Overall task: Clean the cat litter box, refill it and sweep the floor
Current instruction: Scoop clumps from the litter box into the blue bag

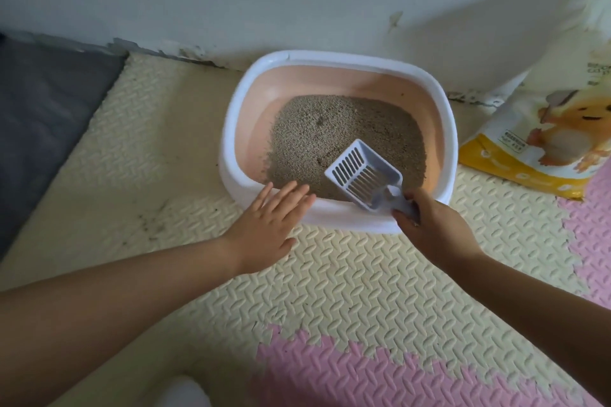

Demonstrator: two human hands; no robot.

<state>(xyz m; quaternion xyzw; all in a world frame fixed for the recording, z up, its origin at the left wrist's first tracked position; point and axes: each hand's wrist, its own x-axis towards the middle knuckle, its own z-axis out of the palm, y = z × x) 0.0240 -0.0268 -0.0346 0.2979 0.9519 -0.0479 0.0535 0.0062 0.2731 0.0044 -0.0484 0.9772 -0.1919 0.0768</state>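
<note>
A white-rimmed litter box [334, 58] with pink inner walls stands on the foam floor mat against the wall. Grey-brown litter [330, 132] covers its bottom. My right hand [429, 225] grips the handle of a pale blue slotted scoop [360, 172], whose empty blade is tilted over the litter near the front edge. My left hand [267, 225] is flat with straight fingers, its fingertips resting at the box's front left rim.
A yellow and white litter bag [535, 142] leans against the wall to the right of the box. A dark grey cushion [43, 119] lies at the left. Cream [330, 291] and pink [363, 377] foam mats cover the floor, with dirt specks at the left.
</note>
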